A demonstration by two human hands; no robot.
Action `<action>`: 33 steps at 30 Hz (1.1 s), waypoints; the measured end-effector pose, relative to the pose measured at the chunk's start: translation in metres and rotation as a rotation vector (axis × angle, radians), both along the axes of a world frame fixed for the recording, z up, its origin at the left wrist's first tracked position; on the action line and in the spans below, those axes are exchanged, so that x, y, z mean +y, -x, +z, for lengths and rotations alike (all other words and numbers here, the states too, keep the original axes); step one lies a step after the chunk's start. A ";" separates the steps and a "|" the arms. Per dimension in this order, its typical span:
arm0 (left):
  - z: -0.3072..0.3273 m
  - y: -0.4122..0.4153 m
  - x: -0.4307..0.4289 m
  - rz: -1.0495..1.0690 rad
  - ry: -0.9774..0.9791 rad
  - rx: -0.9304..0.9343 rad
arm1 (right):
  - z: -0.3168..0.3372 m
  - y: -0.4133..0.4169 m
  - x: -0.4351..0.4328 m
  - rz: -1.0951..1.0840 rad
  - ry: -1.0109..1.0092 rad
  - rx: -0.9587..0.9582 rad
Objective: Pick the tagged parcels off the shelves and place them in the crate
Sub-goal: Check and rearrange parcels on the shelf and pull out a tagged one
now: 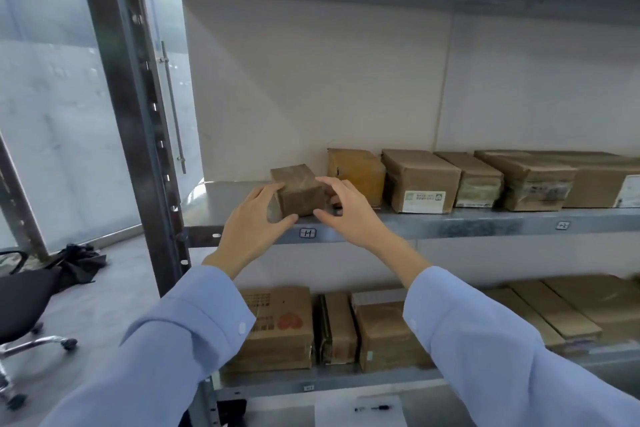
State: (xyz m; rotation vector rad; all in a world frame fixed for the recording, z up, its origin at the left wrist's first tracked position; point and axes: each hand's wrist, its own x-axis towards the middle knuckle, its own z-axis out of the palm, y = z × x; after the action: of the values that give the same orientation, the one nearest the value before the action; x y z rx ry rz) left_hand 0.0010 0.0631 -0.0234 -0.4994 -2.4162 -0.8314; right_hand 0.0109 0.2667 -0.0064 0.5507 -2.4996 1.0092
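A small brown parcel sits on the steel shelf just above the "H" label on the shelf's front edge. Both hands grasp it. The left hand, up and left of the label, has its fingers curled over the parcel's left side and its thumb on the front face. The right hand, up and right of the label, wraps the right side with its thumb at the lower front corner. The parcel's faces are blurred, so I cannot tell whether it carries a tag.

Right of the label, an orange-brown parcel stands close behind the right hand's fingers. Beyond it is a box with a white sticker, then more brown boxes in a row. Below the label, the lower shelf holds a printed carton and other boxes, partly hidden by the blue sleeves. A slotted upright rises left of the label. Farther left and lower lie a dark cloth bundle and an office chair.
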 end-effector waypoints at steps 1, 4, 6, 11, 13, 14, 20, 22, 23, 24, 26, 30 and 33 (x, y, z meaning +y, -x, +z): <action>0.002 0.002 -0.001 -0.001 -0.006 -0.011 | 0.000 0.002 -0.002 0.006 0.005 -0.007; 0.008 0.008 -0.003 0.011 -0.038 -0.059 | 0.002 0.009 -0.007 0.017 -0.014 -0.032; 0.009 0.013 -0.003 0.013 -0.082 -0.103 | 0.003 0.013 -0.010 0.022 -0.022 -0.048; 0.007 0.016 -0.001 -0.028 -0.157 -0.164 | 0.003 0.024 -0.014 0.045 -0.043 -0.082; 0.007 0.016 0.001 -0.026 -0.177 -0.156 | 0.004 0.027 -0.014 0.044 -0.044 -0.077; 0.007 0.015 0.002 -0.022 -0.183 -0.147 | 0.004 0.028 -0.014 0.047 -0.046 -0.067; 0.004 0.012 0.001 -0.032 -0.196 -0.080 | -0.002 0.027 -0.011 0.052 0.014 -0.006; 0.004 0.009 -0.001 -0.048 -0.200 -0.045 | -0.002 0.024 -0.010 0.069 0.045 0.030; 0.005 0.008 -0.002 -0.062 -0.209 -0.028 | -0.001 0.023 -0.010 0.075 0.057 0.049; 0.007 0.007 -0.003 -0.075 -0.222 -0.013 | 0.000 0.021 -0.010 0.079 0.068 0.067; 0.011 0.003 -0.005 -0.094 -0.254 0.009 | 0.003 0.018 -0.012 0.084 0.100 0.090; 0.018 -0.002 -0.006 -0.130 -0.325 0.017 | 0.010 0.011 -0.016 0.109 0.161 0.096; 0.021 -0.004 -0.008 -0.128 -0.362 0.018 | 0.014 0.008 -0.019 0.114 0.198 0.096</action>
State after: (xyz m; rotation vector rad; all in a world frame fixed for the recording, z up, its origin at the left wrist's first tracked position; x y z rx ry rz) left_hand 0.0052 0.0555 -0.0023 -0.5178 -2.1659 -1.2806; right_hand 0.0029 0.2477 0.0075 0.6690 -2.2743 1.2259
